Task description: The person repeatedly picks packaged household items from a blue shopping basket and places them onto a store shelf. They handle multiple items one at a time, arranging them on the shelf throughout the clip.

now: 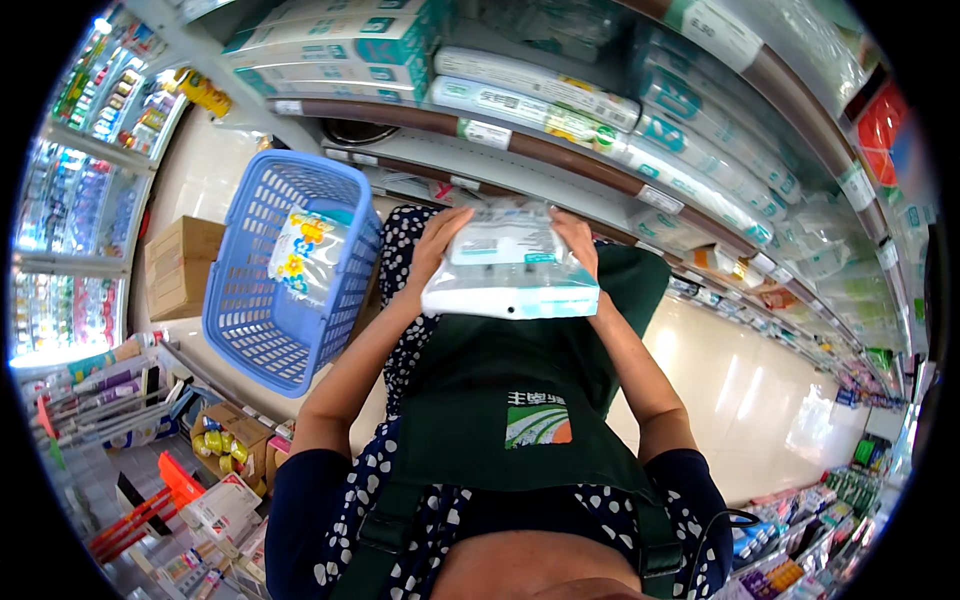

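A white and teal pack in clear plastic wrap [510, 262] lies between my hands, above the lap of my dark green apron [517, 360]. At its left side, my left hand [439, 244] grips the wrap. Around the upper right edge of the same pack curl the fingers of my right hand [576, 240]. What the pack contains cannot be told. To the left stands a blue plastic shopping basket [322, 352], with a clear packet printed with yellow and blue flowers [304, 251] inside it.
Store shelving [547, 154] runs across the front and right, holding teal and white boxes [337, 52] and long wrapped packs [532, 105]. A cardboard carton [180, 266] stands left of the basket. Lit drink shelves [82, 187] are at far left; an orange-headed tool [178, 480] is at lower left.
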Demonstrator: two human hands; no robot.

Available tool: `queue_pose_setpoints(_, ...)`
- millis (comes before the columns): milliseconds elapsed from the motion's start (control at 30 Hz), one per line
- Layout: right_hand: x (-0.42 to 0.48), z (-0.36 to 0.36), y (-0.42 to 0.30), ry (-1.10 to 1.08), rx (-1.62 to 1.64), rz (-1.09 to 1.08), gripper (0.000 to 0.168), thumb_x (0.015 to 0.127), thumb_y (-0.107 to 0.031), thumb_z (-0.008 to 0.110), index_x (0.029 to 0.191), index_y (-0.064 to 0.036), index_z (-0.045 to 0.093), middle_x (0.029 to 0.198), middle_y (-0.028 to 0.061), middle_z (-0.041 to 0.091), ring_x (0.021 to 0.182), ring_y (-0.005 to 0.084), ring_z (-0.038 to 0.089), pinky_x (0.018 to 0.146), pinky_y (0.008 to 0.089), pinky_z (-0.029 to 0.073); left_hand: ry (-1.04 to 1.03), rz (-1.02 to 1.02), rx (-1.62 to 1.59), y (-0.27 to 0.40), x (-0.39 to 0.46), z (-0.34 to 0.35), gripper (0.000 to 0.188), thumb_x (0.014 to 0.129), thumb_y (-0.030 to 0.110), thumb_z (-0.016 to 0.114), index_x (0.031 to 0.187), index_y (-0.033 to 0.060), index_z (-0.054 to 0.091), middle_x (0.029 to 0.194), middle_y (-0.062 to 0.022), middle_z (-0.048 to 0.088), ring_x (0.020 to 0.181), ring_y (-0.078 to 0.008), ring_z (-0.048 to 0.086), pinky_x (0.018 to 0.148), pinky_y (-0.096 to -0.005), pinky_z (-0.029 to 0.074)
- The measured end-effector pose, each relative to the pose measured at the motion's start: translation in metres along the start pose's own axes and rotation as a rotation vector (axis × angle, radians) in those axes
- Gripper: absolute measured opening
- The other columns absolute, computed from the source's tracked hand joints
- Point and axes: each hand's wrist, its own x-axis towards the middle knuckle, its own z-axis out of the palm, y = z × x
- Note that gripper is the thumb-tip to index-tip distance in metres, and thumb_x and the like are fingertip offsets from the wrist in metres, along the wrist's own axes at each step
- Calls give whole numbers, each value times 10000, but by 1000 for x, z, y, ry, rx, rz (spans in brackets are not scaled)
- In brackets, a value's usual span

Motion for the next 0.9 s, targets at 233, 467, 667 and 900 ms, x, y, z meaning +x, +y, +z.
queue_pose_setpoints(233, -34, -30, 87, 162, -94, 402, 438, 795, -116, 672, 1197, -4, 537, 1233, 205, 548, 1130, 345, 543, 982, 374, 419, -100, 23, -85, -60, 77, 119, 535, 731, 53, 666, 1252, 69, 544, 1276, -187, 546, 1177, -372, 522, 950, -400, 451)
queue_pose_setpoints(467, -38, -28, 161, 31, -150, 818, 394, 788, -122, 744, 1107, 45, 584, 1101, 195, 637, 1026, 277, 599, 869, 384, 481, -579, -531, 192, -125, 120, 180, 768, 820, 500, 657, 1414, 88, 399, 1488, -137, 355, 1393, -316, 269, 1130, -397, 246)
queue_pose_setpoints(667, -53, -24, 178, 180, -113, 833, 530, 769, -160, 753, 1199, 43, 520, 1150, 229, 608, 1059, 323, 588, 911, 383, 448, -727, -355, 145, -112, 144, 189, 784, 823, 514, 650, 1427, 94, 377, 1499, -141, 335, 1380, -311, 287, 1128, -396, 246)
queue_pose_setpoints(900, -42, -21, 132, 305, -128, 942, 622, 786, -158, 717, 1275, 69, 407, 1196, 276, 543, 1110, 380, 548, 941, 421, 442, -711, -547, 31, -113, 126, 195, 947, 706, 417, 769, 1430, 1, 323, 1475, -224, 330, 1392, -343, 260, 1136, -382, 251)
